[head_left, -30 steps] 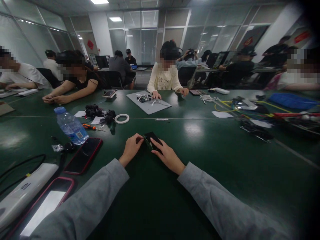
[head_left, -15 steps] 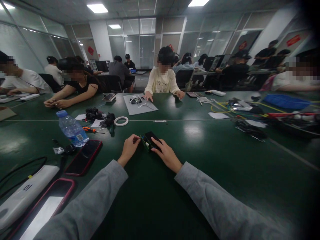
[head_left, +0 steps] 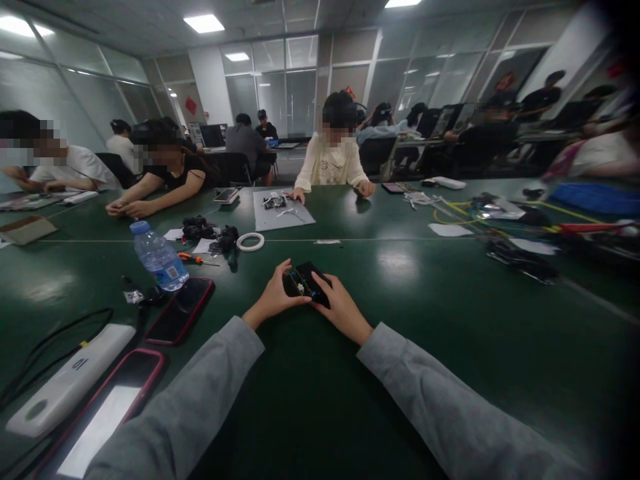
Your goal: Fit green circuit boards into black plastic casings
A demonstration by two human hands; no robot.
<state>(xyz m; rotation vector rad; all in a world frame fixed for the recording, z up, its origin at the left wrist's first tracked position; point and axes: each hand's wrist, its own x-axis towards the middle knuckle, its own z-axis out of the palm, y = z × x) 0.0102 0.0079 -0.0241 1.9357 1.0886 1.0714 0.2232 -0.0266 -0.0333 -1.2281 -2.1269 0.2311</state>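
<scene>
Both hands meet around a small black rectangular device (head_left: 316, 273) with a green circuit board (head_left: 300, 288) exposed along its left side. My right hand (head_left: 345, 310) grips the black part from the right, fingers across its top. My left hand (head_left: 275, 297) curves around the board side, thumb at the near end and fingertips at the far end. Small white and blue parts show on the board. Its underside and the right thumb's exact contact are hidden.
On the left are a water bottle (head_left: 160, 260), a red-edged phone (head_left: 183, 312), another phone (head_left: 107, 413) and a white power bank-like case (head_left: 70, 380). A tape roll (head_left: 251, 242) and orange screwdriver (head_left: 197, 259) lie beyond. Across the green table (head_left: 450, 333) sits a person (head_left: 333, 157); cables (head_left: 520, 260) lie right.
My left hand has gone from a pinch at the board's left edge to a wider hold spanning its ends. My right hand keeps its grip. The view has shifted slightly left.
</scene>
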